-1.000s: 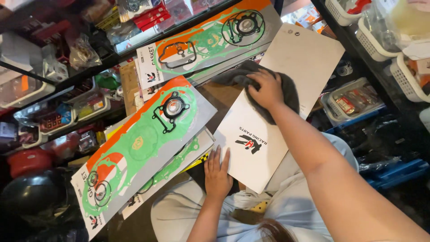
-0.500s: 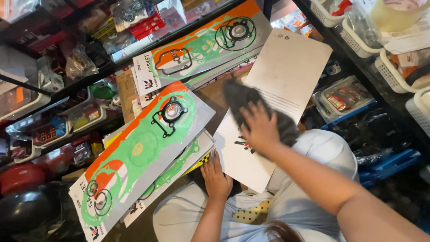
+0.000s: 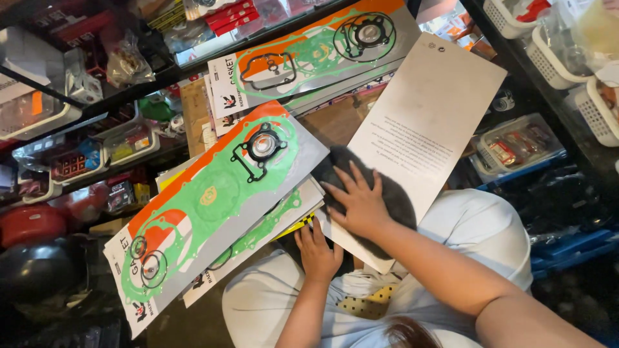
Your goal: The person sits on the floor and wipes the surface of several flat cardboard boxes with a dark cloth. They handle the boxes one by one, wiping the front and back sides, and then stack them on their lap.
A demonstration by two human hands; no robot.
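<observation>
My right hand (image 3: pixel 362 207) lies flat on a dark grey cloth (image 3: pixel 393 193) and presses it onto a long white card (image 3: pixel 429 109), the plain back of a flat pack. The cloth sits at the card's near end. My left hand (image 3: pixel 319 252) grips the card's near edge from below, beside a stack of gasket packs. The top gasket pack (image 3: pixel 219 200) is orange and green with black ring gaskets and lies slanted to the left of the card. Another gasket pack (image 3: pixel 316 51) lies farther off.
Dark shelves (image 3: pixel 97 103) on the left hold bagged parts, trays and small boxes. White baskets (image 3: pixel 548 58) and a clear box (image 3: pixel 516 145) stand on the right. A red and a black round object (image 3: pixel 39 270) sit low left. My white shirt (image 3: pixel 490 238) fills the bottom.
My right hand has slid the cloth down the white card from its middle to its near end. The left hand stays at the near edge.
</observation>
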